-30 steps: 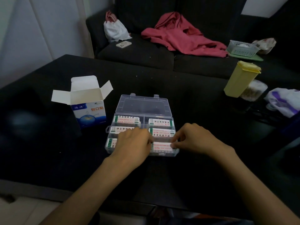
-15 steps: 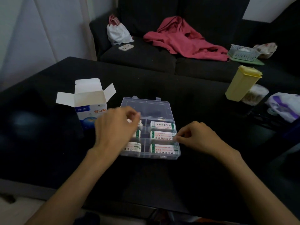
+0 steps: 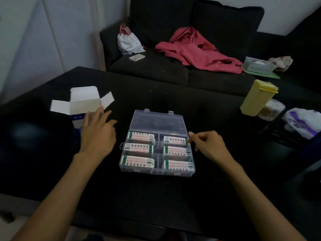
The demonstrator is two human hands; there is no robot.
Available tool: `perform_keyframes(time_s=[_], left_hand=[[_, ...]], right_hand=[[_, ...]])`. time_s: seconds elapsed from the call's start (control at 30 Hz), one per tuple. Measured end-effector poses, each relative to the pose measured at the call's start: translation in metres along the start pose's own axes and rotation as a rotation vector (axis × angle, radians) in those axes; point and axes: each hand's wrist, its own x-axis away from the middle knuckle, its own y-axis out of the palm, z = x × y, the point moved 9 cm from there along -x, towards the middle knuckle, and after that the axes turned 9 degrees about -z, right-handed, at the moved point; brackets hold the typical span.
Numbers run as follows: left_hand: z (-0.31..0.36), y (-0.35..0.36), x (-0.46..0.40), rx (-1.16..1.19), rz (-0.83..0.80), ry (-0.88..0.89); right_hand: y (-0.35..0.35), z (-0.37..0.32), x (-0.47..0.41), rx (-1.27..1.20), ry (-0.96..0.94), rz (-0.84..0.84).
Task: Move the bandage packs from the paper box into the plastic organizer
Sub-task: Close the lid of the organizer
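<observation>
Lying between the hands, the plastic organizer (image 3: 157, 145) holds six bandage packs (image 3: 138, 161); left hand (image 3: 97, 134) spread beside the paper box (image 3: 81, 105), right hand (image 3: 208, 145) loosely curled, empty.

Black table (image 3: 173, 105); paper box (image 3: 81, 105), plastic organizer (image 3: 157, 169), yellow container (image 3: 257, 98), plastic bag (image 3: 302, 121)

You had a clear, glossy plastic organizer (image 3: 157, 141) on a matt black table (image 3: 156, 197), a white paper box (image 3: 81, 103), printed paper packs (image 3: 138, 162), a red cloth garment (image 3: 196, 51) and a dull yellow plastic container (image 3: 257, 98).
</observation>
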Motion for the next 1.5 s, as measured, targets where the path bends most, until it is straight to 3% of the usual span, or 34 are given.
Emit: perform_keyframes(time_s=[0.1,0.17,0.23,0.4,0.57,0.7,0.93,1.33,1.5], left_hand=[[-0.011,-0.014,0.001,0.070,0.095,-0.053],[-0.006,-0.028,0.005,0.228,0.186,-0.076],[-0.003,-0.028,0.000,0.455,0.159,-0.096],[0.000,0.030,-0.047,0.902,-0.406,-0.287],[-0.004,0.075,-0.074,0.913,-0.607,-0.421],[0.010,0.085,-0.082,0.870,-0.685,-0.318],[0.016,0.085,-0.081,1.036,-0.642,-0.346],[0.012,0.050,-0.060,1.565,-0.449,-0.294],[0.012,0.028,-0.045,1.542,-0.413,-0.260]], right_hand=[[0.003,0.003,-0.006,-0.070,0.021,0.014],[0.001,0.008,-0.015,-0.160,0.036,0.042],[-0.003,0.015,-0.028,-0.288,0.067,0.075],[0.007,0.031,-0.064,-0.565,0.244,0.097],[0.029,0.029,-0.085,-0.650,0.393,-0.032],[0.035,0.026,-0.094,-0.522,0.369,-0.087],[0.038,0.028,-0.096,-0.579,0.287,-0.129],[0.028,0.009,-0.078,-1.169,0.070,-0.118],[0.022,0.001,-0.062,-1.019,-0.006,-0.113]])
